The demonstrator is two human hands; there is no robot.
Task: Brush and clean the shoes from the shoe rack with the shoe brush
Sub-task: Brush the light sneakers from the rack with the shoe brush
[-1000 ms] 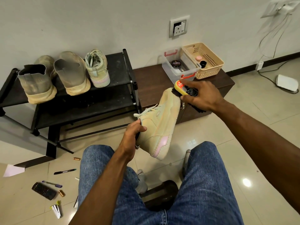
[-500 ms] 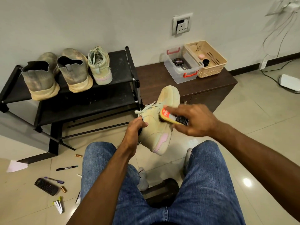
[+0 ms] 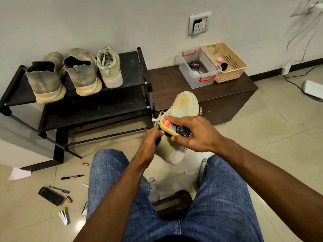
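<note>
The pale sneaker [image 3: 181, 109] we're holding up over our knees, toe pointing at the wall, looks light and soft in the upper with a stiffer sole, so our left hand [image 3: 151, 139] curled into the collar seems the sane place to hold it. Our right hand [image 3: 194, 133] pinches the yellow shoe brush [image 3: 172, 127] by its sides, laid against the lace area (small, probably slippy). Three more shoes wait on the shoe rack [image 3: 132, 67] beside the brown cabinet [image 3: 167, 79].
</note>
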